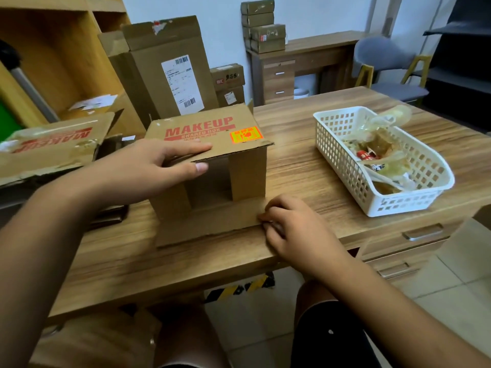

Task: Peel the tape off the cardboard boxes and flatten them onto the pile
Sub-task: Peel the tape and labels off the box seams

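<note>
Holding the box point(212, 128) by its top, your left grip point(140, 168) has its fingers laid flat over the upper panel beside the red MAKEUP print, with the thumb curled under that panel's near edge, so it pinches the cardboard. The box lies on its side on the table point(292, 144), near the left end, with its open end facing you. Two side flaps hang down at the opening, and the bottom flap lies flat on the table, reaching toward the near edge. An orange sticker point(245, 134) sits on the top panel at its right near corner.

Your right grip point(297, 229) is curled tight at the near right corner of that bottom flap, fingertips pressed together on the cardboard edge. Whether any tape is between them cannot be told.

Left of the box, past the table's edge, lies the pile point(53, 147) of flattened cardboard with the same red print. To the right, well apart from the box, a white basket point(398, 205) holds crumpled tape point(380, 139). Tall boxes point(170, 75) stand at the far side.
</note>
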`<state>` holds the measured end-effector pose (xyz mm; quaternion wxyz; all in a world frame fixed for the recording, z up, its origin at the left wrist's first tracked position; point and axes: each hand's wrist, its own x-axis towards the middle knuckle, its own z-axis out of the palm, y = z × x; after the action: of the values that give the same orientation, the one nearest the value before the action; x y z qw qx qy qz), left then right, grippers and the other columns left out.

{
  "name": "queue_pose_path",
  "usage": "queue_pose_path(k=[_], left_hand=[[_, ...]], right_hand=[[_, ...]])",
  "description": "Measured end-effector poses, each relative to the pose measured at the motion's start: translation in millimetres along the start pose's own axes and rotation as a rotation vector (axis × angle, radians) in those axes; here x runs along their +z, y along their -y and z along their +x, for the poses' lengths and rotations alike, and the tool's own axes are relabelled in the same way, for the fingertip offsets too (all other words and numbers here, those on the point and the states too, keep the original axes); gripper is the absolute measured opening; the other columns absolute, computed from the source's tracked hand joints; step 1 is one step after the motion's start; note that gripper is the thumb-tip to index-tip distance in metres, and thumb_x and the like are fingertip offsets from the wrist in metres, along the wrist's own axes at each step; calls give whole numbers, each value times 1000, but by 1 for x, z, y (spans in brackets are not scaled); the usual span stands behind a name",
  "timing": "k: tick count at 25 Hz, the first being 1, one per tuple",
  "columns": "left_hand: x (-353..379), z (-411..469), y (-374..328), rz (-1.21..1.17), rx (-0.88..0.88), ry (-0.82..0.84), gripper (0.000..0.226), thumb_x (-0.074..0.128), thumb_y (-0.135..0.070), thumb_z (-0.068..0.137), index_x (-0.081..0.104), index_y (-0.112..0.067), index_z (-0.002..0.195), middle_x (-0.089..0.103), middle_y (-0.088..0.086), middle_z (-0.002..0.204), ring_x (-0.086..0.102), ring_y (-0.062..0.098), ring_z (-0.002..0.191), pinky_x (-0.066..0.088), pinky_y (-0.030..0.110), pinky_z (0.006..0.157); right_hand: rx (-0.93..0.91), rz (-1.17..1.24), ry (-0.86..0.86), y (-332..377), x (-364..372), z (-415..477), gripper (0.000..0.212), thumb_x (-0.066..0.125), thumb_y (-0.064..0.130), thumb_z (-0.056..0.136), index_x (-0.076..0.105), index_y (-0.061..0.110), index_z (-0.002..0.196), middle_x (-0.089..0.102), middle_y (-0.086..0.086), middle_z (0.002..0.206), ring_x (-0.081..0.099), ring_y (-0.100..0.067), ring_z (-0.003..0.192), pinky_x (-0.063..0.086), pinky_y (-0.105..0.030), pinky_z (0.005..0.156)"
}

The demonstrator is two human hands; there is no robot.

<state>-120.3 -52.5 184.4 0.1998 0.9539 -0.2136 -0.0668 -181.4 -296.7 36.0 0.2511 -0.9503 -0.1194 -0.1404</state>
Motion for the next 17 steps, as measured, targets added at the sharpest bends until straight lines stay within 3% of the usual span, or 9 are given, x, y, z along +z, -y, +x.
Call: queue_pose_path(k=[7,13,15,17], left_hand=[[4,2,-2,17,5,-5,62,44,-77,78,41,-65,139,35,-28,153,33,-1,134,32,31,113],[12,3,-3,54,22,-52,74,50,-76,76,36,-57,147,31,-26,158,27,-1,140,30,34,115],[14,1,-3,79,26,-91,76,52,-77,74,40,-55,146,36,-25,155,31,1,139,33,35,114],[10,-1,-4,48,20,-120,74,53,-77,71,50,-53,140,45,-22,148,38,4,135,39,35,110]], right_hand=[[50,-103,15,7,-6,16,26,48,34,99,71,23,105,56,10,103,48,-14,100,46,-34,90],[59,-119,47,11,-7,17,28,48,35,99,70,21,108,57,9,109,48,-14,105,46,-36,95],[93,-80,38,12,-12,19,24,49,35,100,68,21,107,59,9,105,53,-13,103,47,-33,90],[170,-30,12,16,-15,21,19,50,39,100,62,25,105,61,10,95,57,-13,92,44,-29,73]])
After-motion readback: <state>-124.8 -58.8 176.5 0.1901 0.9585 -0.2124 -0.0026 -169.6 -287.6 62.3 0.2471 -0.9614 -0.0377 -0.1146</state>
